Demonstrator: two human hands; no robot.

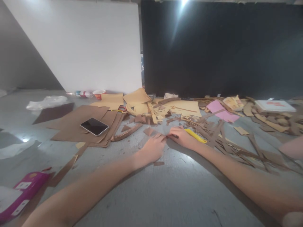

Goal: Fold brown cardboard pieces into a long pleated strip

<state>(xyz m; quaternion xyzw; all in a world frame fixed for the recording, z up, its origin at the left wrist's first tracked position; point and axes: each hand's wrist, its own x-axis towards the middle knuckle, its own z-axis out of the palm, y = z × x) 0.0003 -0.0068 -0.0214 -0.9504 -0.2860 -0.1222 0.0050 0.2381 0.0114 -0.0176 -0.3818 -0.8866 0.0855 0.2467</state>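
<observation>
Between the two hands, low on the grey floor (180,195), much is hard to read. The left hand (153,148) lies palm down with its fingers spread flat, and whatever it presses is mostly covered; only a thin brown edge of a small cardboard piece (163,136) shows past its fingertips. The right hand (181,137) is curled around a yellow cutter (195,135), whose handle sticks out behind the knuckles while its dark tip sits at the cardboard piece, too small and blurred to tell whether a blade touches. Both forearms run out of the picture at the bottom edge.

That cardboard piece looks thin, flat and brown, lying on the floor right where the hands meet.

Beyond the left hand lies a stack of large brown cardboard sheets (78,123), matte and smooth, with a black phone (94,126) on top, glossy and rounded at the corners. Farther past both hands sits a heap of tan cardboard offcuts (151,108), angular and overlapping. To the outer side of the right hand, long narrow brown strips (227,142) criss-cross, with a pink paper sheet (222,112) beyond them. Near the left elbow a magenta packet (26,189) is cut off by the frame. A white wall panel (90,44) and a black panel (220,47) stand behind everything.
</observation>
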